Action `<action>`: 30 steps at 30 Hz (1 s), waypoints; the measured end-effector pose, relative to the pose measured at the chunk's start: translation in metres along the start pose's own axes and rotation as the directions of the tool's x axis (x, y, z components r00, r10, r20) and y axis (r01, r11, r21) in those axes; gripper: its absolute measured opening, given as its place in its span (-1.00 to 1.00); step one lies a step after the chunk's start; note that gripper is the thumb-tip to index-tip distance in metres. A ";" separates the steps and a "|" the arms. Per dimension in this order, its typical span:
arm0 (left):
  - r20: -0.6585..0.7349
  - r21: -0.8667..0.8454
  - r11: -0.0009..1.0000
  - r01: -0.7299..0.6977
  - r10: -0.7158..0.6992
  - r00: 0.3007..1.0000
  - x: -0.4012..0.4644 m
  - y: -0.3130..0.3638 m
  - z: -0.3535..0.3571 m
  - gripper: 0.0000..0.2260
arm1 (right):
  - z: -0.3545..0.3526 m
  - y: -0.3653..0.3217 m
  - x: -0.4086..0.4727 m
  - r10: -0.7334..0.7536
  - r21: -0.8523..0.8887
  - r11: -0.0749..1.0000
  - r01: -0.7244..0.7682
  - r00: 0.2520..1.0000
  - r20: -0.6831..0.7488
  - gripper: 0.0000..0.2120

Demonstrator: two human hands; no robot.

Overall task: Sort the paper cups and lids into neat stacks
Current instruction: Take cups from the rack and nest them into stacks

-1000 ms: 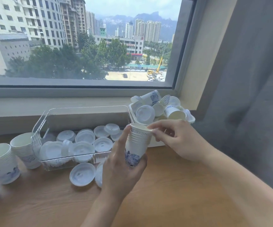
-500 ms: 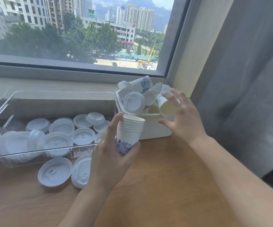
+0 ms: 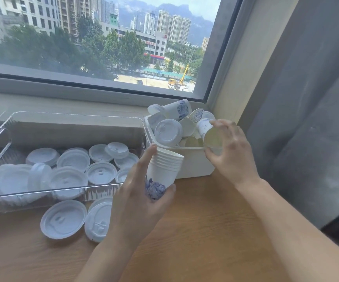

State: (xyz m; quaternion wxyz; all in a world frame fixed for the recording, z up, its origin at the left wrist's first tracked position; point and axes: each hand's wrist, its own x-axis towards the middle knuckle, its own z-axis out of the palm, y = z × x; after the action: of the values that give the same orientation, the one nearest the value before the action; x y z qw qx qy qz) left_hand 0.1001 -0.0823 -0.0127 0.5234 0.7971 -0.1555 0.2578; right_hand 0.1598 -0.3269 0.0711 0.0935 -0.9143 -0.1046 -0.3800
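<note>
wooden table (image 3: 205, 231) | on it: clear bin (image 3: 67, 127); white box (image 3: 193, 165); two loose lids (image 3: 77, 219)

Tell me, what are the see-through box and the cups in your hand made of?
The see-through box looks like clear hard plastic: shiny edges, lids visible through its walls. The stacked cups in the left hand look like matte white paper with thin rolled rims.

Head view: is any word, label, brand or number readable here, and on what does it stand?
None can be read.
Held stack of cups: a blue printed pattern, no lettering.
Cups in the white bin: blue patterns only.
Lids: embossed marks, too blurred to read.
Red sign on the building outside: too small to read.
</note>
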 end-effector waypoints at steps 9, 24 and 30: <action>0.018 0.039 0.999 -0.016 0.015 1.000 -0.001 0.004 -0.001 -0.16 | -0.052 -0.033 0.009 0.185 0.751 0.569 -0.335 0.942 0.280 -0.53; 0.066 -0.003 0.999 -0.049 0.049 0.997 0.004 0.009 -0.007 -0.08 | -0.040 -0.069 0.013 0.010 0.607 0.642 -0.468 0.797 0.604 -0.46; 0.051 0.020 0.998 -0.067 0.066 0.997 0.005 0.004 -0.011 -0.04 | -0.039 -0.074 0.037 -0.072 0.552 0.751 -0.363 0.785 0.615 -0.54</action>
State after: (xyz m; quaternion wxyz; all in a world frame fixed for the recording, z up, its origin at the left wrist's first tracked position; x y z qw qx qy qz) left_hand 0.0997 -0.0732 -0.0031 0.5017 0.8035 -0.1921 0.2565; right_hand 0.1397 -0.2613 0.1308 0.3945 -0.9018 -0.1765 -0.0009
